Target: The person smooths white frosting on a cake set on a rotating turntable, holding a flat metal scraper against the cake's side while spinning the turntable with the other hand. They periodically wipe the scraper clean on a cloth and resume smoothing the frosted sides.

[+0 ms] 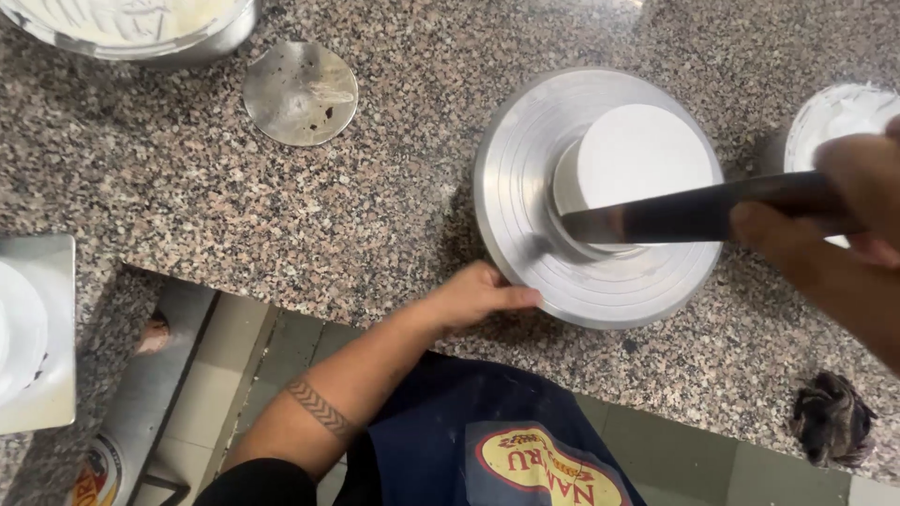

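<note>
View from above of a speckled granite counter (281, 215). At centre right stands a round metal turntable (525, 225), ringed with concentric grooves, and on its middle sits a small round cake (637, 155) coated in smooth white cream. The left hand (478, 295) rests at the counter's near edge, its fingers curled loosely with the thumb touching the turntable's rim; it encloses nothing. The right hand (844, 215) enters from the right and is closed around the handle of a long flat spatula (656, 215), whose blade lies across the near side of the cake, its tip against the cake's lower left wall. Behind the right hand a bowl of white cream (834, 112) is partly hidden. At upper left lie a small metal disc (300, 92) (smeared with a few dark specks) and the rim of a large steel bowl (131, 28). A dark crumpled cloth (830, 417) sits at the counter's lower right edge.
</note>
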